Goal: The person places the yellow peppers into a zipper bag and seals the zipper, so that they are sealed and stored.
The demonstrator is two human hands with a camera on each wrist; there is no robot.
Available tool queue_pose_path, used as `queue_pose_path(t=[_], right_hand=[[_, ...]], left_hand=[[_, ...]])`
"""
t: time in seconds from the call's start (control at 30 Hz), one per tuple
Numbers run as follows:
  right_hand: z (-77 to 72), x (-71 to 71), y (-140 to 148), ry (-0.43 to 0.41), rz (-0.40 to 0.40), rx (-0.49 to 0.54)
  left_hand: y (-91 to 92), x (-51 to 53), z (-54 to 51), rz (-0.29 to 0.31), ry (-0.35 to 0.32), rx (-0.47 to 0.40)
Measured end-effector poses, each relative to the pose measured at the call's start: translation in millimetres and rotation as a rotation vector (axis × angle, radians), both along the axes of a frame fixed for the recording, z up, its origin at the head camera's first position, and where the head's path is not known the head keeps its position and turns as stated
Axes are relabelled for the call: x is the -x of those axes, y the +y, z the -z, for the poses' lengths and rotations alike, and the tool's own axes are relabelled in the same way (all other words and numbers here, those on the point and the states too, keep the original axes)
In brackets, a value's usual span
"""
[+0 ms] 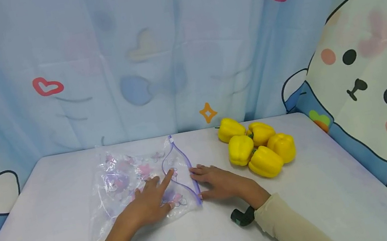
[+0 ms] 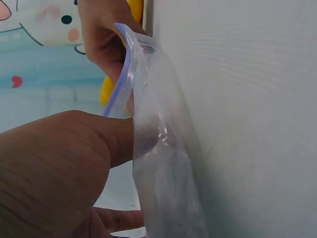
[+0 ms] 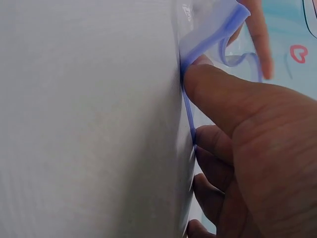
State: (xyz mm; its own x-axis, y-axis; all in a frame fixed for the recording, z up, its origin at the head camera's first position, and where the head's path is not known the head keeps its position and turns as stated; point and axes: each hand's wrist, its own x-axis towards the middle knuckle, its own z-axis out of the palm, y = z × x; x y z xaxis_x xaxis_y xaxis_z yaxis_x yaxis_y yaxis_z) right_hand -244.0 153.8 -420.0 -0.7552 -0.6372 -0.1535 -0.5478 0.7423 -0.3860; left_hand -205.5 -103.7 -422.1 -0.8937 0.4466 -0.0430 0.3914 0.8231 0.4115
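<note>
We record: one clear bag (image 1: 111, 181), lying on the bench (image 1: 328, 191); left grip (image 1: 149, 202), fingers spread, resting on it; right grip (image 1: 223, 181), fingers loosely extended, touching its purple rim (image 1: 187, 160); five yellow peppers (image 1: 242, 150), farther right.

The bag (image 1: 126, 178) reaching the far edge of the table (image 1: 325, 171) is thin, glossy, see-through plastic (visibly crinkled), while the peppers (image 1: 266, 162) look smooth and shiny, the tabletop matt, and the curtain (image 1: 169, 22) creased cloth.
</note>
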Motion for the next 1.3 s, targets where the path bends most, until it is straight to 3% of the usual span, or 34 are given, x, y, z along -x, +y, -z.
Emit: queue_pose_path(t=[0.13,0.37,0.6,0.77,1.03,1.3], right_hand=[[0.9,0.7,0,0.006,-0.008,-0.006],[1.1,-1.1,-2,0.010,-0.007,-0.026],[-1.0,-5.6,-5,0.027,-0.007,-0.048],[-2.7,-8.2,-8,0.037,-0.003,-0.078],[-1.8,-10.0,-10,0.056,0.005,-0.095],[-1.5,-11.1,-10,0.053,0.023,-0.107]], left_hand=[[2.5,0.0,0.0,-0.009,0.021,0.009],[10.2,-1.2,0.4,-0.080,0.051,-0.028],[22.6,2.1,6.7,-0.205,0.134,-0.049],[27.6,1.3,4.4,-0.290,0.126,-0.039],[31.2,-0.9,10.5,-0.236,0.083,0.033],[32.1,1.8,10.6,-0.280,0.062,-0.059]])
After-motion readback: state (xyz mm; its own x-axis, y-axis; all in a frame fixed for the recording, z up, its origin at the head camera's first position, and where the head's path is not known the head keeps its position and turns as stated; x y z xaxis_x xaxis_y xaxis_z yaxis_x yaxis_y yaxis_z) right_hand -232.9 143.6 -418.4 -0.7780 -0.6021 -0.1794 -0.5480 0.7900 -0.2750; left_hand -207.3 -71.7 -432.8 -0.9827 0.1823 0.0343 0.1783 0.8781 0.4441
